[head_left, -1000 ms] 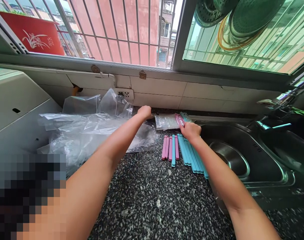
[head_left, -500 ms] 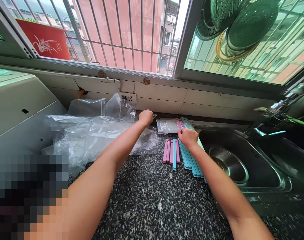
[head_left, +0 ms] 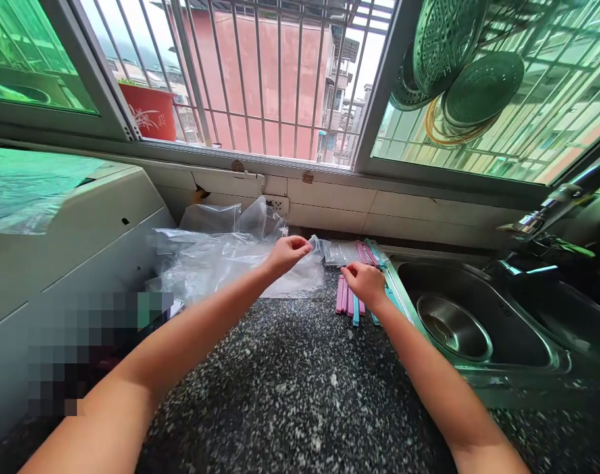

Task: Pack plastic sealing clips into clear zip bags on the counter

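Head view: left hand (head_left: 289, 253) pinching corner of small clear bag (head_left: 340, 252) at far edge of desk (head_left: 300, 395), just left of sink (head_left: 482, 316). Right hand (head_left: 363, 283) curled, fingertips pressed together over pink & blue clip sticks (head_left: 348, 299); can't tell if gripping one. Bag prob. light, limp, slippery — best taken at edge. Sticks stiff, thin. Speckled stone top; crumpled plastic sheets (head_left: 221, 260) to left; barred window (head_left: 280, 79) beyond.

I note a steel sink (head_left: 507, 329) at right, strainers (head_left: 458, 72) hanging at the barred window (head_left: 280, 79), a red planter (head_left: 149, 112) outside, a speckled tabletop (head_left: 300, 395).
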`<state>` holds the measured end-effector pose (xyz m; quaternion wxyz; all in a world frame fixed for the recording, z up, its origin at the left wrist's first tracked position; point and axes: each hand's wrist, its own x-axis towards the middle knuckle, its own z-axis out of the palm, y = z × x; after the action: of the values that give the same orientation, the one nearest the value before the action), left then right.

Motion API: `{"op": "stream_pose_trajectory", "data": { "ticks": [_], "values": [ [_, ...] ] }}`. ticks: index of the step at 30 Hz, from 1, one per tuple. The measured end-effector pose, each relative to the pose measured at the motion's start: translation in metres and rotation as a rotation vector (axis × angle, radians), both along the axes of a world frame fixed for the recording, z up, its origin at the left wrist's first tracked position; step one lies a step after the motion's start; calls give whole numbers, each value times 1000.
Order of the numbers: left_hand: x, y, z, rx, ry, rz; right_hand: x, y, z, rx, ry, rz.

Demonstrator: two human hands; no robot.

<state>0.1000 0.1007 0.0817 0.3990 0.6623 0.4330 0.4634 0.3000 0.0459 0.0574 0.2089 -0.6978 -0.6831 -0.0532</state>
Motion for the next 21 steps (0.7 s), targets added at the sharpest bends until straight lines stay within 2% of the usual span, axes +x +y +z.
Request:
{"op": "stream_pose_trajectory", "data": {
  "ticks": [5,10,15,21],
  "values": [
    [-40,-60,-14,-134,-87,-73,-28,-32,-6,24,341,216],
    [-70,-100,-35,-240,-106,-111,-62,-53,-21,-67,613,386],
    [-91,-118,-52,-267,-111,-94,-92,-65,-32,-74,668,435],
    [-104,-119,-65,-271,-140,-89,-112,-70,-36,-57,686,414]
  ]
}}
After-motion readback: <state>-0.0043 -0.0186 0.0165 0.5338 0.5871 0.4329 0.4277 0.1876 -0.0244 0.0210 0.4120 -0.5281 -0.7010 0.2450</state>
